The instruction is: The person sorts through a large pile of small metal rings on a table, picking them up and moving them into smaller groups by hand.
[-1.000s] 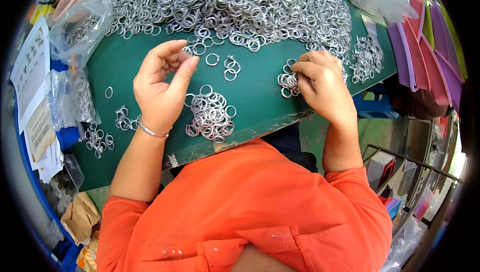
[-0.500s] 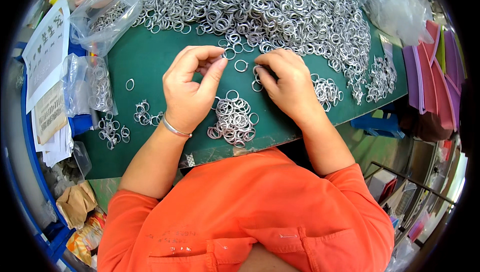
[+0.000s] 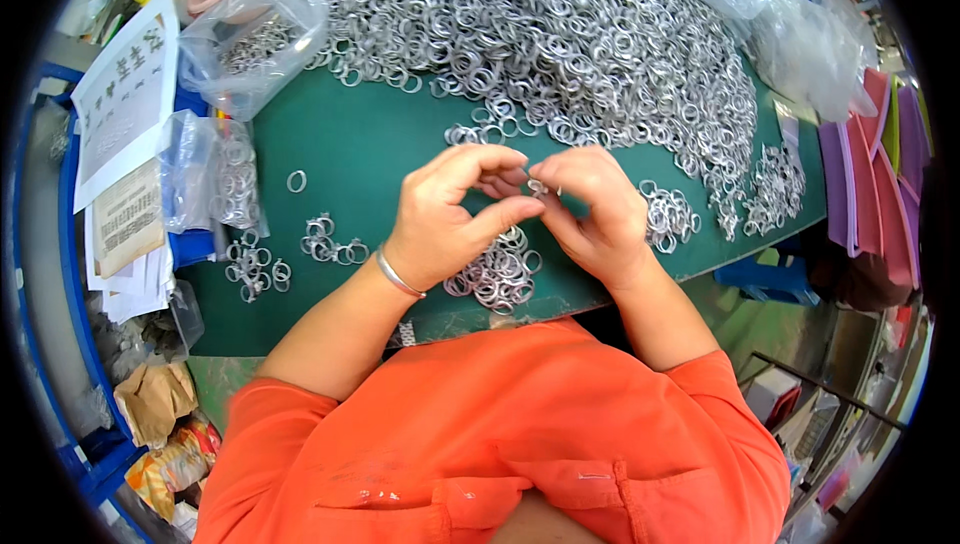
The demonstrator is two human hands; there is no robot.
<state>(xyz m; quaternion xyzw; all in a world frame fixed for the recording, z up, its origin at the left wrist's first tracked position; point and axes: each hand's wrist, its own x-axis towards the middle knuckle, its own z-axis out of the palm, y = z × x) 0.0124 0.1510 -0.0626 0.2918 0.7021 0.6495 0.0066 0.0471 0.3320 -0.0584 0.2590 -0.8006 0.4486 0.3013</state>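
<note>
My left hand (image 3: 458,202) and my right hand (image 3: 597,206) meet over the green table, thumbs and forefingers pinched together. Between the fingertips shows a small silvery metal ring (image 3: 538,187), partly covered, so whether there is more than one cannot be told. Just below my hands lies a small pile of similar rings (image 3: 502,284), its upper part hidden by the left hand. Another ring pile (image 3: 670,217) sits right of my right wrist. Left of my left wrist are a few rings in a cluster (image 3: 330,242).
A large heap of metal rings (image 3: 560,34) covers the table's far side. More rings lie in a left cluster (image 3: 255,269) and a right pile (image 3: 775,184). Clear plastic bags (image 3: 235,179) with rings and paper sheets (image 3: 125,94) stand left; coloured folders (image 3: 870,174) stand right.
My hands were apart, each at a ring; now they have come together, with a ring at the fingertips. The whole view has shifted slightly.
</note>
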